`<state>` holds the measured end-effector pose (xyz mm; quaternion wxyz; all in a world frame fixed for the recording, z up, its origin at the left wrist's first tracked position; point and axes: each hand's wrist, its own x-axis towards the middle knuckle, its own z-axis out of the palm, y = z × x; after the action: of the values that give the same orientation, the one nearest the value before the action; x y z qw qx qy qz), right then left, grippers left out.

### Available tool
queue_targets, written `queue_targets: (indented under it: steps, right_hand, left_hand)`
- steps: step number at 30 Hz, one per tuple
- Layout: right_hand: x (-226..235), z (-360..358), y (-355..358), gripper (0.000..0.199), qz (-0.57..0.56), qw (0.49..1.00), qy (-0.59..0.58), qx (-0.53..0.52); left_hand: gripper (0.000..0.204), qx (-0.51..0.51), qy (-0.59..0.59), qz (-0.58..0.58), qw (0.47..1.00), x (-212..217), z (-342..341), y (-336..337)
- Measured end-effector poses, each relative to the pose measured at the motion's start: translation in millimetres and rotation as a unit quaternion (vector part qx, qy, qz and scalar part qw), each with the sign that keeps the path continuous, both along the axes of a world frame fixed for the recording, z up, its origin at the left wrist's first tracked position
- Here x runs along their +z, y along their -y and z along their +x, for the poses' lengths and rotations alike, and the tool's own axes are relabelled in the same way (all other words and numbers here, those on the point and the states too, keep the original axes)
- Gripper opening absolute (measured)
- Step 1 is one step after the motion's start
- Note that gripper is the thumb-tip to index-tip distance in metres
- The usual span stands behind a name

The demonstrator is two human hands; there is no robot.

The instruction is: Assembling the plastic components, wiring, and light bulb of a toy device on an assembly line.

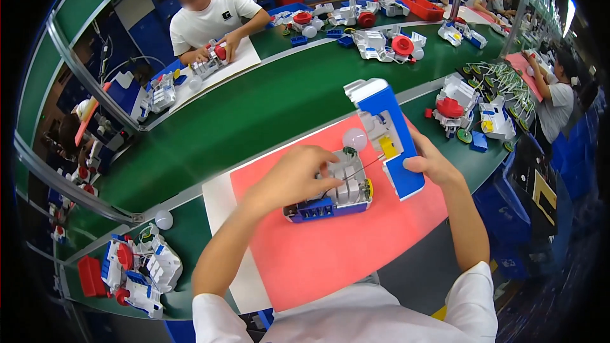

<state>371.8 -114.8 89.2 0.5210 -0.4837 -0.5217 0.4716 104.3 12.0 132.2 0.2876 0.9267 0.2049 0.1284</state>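
Observation:
My right hand point(432, 160) grips a blue-and-white plastic housing part point(399, 127), tilted up above the mat, with a yellow piece point(387, 147) inside it. My left hand point(297, 176) reaches over a second white-and-blue housing point(343, 192) lying on the pink mat point(305, 260). Its fingers are curled, with a gap between thumb and forefinger; whether they touch the inside is hard to tell. A thin dark wire point(362, 170) runs between the two housings. Near the far end of the lower housing sits a round, pale translucent dome point(354, 140).
More red, white and blue assemblies point(143, 270) lie at the near left beside a red bin point(92, 276). Others point(454, 108) stand at the right near bundled green-and-white wired parts point(502, 86). Beyond the green conveyor point(222, 133), a person point(213, 19) handles a similar assembly.

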Motion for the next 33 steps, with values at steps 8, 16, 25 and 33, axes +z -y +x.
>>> queue_targets:
  steps: [8, 16, 25, 33]
  right_hand:
    - [-36.1, -2.0, 7.5, 0.136, 0.045, 0.970, -0.232, 0.053]
    - [22.5, -24.5, -56.2, 0.118, 0.104, 0.964, 0.063, 0.237]
    - [30.7, -37.1, -87.9, 0.116, 0.141, 0.855, 0.436, 0.243]
    - [26.5, -56.4, -79.2, 0.107, 0.087, 0.793, 0.552, 0.243]
  left_hand:
    - [0.018, -0.108, -0.140, -0.202, 0.963, -27.9, 39.2, -15.3]
    - [0.060, 0.003, 0.187, -0.421, 0.888, -47.3, 5.6, -60.0]
    - [0.035, -0.032, -0.061, -0.243, 0.968, -100.6, 23.1, -148.4]
    - [0.045, 0.268, 0.188, -0.277, 0.903, -101.6, -61.0, -104.1]
